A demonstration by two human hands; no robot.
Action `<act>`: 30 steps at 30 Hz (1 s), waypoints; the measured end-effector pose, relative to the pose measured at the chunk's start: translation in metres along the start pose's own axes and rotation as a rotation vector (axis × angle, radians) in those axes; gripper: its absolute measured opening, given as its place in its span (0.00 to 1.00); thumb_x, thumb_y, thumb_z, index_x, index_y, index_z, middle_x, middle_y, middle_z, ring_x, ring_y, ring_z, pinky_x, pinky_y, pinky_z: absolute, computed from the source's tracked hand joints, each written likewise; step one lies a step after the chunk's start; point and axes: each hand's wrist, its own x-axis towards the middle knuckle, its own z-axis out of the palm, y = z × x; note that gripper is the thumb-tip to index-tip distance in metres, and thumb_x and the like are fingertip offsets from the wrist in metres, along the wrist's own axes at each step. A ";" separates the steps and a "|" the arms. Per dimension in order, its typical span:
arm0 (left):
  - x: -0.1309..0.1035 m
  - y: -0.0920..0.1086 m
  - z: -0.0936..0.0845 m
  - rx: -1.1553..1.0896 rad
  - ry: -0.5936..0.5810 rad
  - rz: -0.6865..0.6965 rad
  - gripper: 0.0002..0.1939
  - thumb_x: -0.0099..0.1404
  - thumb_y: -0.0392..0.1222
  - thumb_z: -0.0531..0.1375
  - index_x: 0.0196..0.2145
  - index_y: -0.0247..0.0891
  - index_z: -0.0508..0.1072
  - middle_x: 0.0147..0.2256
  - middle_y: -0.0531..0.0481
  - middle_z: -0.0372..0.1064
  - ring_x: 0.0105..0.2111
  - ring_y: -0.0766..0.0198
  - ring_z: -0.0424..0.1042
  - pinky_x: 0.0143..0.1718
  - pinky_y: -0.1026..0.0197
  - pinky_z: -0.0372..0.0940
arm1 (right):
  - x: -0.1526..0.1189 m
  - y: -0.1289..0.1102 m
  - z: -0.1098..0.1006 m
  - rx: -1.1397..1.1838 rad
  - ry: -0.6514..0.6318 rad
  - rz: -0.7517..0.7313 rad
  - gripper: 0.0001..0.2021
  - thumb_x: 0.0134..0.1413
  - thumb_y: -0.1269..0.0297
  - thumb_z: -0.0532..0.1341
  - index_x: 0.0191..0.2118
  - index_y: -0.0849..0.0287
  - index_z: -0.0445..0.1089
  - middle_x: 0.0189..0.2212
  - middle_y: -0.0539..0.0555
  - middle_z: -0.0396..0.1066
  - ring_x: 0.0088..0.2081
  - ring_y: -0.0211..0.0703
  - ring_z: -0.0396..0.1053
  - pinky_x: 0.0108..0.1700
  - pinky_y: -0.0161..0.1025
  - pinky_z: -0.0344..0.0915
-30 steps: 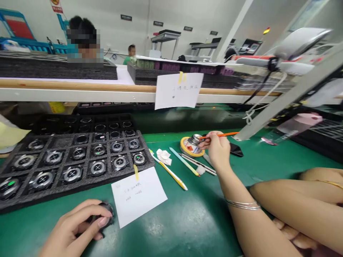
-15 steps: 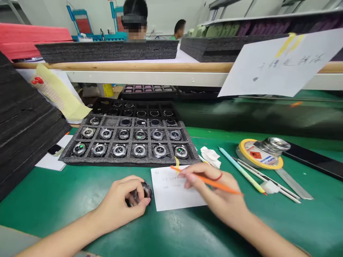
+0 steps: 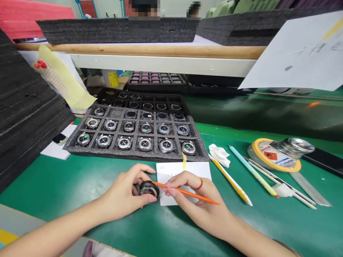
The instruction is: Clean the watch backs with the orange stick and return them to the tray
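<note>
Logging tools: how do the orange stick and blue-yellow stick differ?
The right hand holds the orange stick; the blue-yellow stick lies on the table. The orange stick looks all orange; the blue-yellow stick fades from blue to yellow. Both are long and thin.

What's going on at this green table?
Someone is working with both bare hands. The left hand holds a round, dark watch-like part low over the table. The right hand grips a slim orange stick, its tip at or just beside the part's rim. Beyond them, a foam tray holds rows of similar round pieces; a toothbrush lies to the right.
</note>
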 end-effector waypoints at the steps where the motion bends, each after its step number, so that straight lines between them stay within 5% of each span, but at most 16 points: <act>1: 0.000 0.000 0.000 0.011 0.006 0.002 0.23 0.58 0.40 0.67 0.51 0.43 0.66 0.38 0.54 0.72 0.24 0.69 0.70 0.24 0.67 0.66 | 0.000 0.000 0.000 0.002 -0.003 0.001 0.04 0.65 0.67 0.60 0.38 0.56 0.72 0.30 0.53 0.78 0.32 0.43 0.77 0.31 0.36 0.70; 17: 0.002 -0.002 0.000 -0.055 -0.026 -0.074 0.32 0.57 0.42 0.66 0.59 0.42 0.67 0.38 0.51 0.71 0.27 0.63 0.73 0.26 0.62 0.71 | 0.000 0.006 -0.003 -0.031 -0.169 -0.073 0.05 0.66 0.72 0.56 0.38 0.57 0.67 0.33 0.53 0.73 0.33 0.40 0.71 0.36 0.37 0.67; 22: 0.002 -0.002 -0.002 0.032 -0.044 -0.132 0.19 0.58 0.42 0.65 0.48 0.40 0.76 0.39 0.49 0.75 0.25 0.65 0.73 0.27 0.63 0.69 | -0.011 0.009 -0.004 -0.050 -0.128 -0.092 0.06 0.66 0.74 0.55 0.38 0.56 0.65 0.32 0.52 0.73 0.31 0.38 0.70 0.35 0.35 0.66; 30: 0.002 0.004 -0.003 0.028 -0.051 -0.125 0.14 0.60 0.42 0.65 0.43 0.38 0.75 0.36 0.50 0.75 0.27 0.64 0.74 0.28 0.63 0.71 | -0.009 0.014 0.008 -0.043 -0.124 -0.121 0.06 0.66 0.74 0.54 0.38 0.57 0.65 0.32 0.54 0.70 0.34 0.41 0.69 0.37 0.38 0.67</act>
